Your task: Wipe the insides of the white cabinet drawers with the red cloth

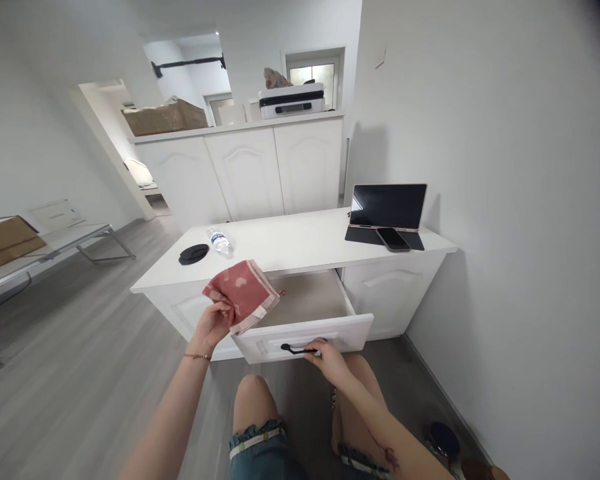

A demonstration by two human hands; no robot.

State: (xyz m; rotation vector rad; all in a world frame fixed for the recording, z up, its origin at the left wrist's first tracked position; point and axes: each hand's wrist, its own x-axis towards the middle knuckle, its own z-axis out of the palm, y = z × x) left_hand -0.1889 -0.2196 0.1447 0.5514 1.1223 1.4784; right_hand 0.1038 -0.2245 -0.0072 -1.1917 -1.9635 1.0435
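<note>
My left hand (214,325) is closed on the corner of a folded red towel (243,291) with a pale border and pale heart marks. The towel hangs in the air over the left part of the pulled-out white drawer (310,300). My right hand (327,360) has its fingers wrapped round the right part of the black drawer handle (293,349). Just past the towel, a small red item (281,293) shows at the drawer; I cannot make out what it is. The towel hides the drawer's left inside.
On the white cabinet top (290,237) are a water bottle (221,241), a black round object (194,254), a tablet (389,207) and a phone (393,239). Behind stand taller cabinets (250,173) with a cardboard box (167,118) and a white case (293,100). A wall (505,233) borders the right.
</note>
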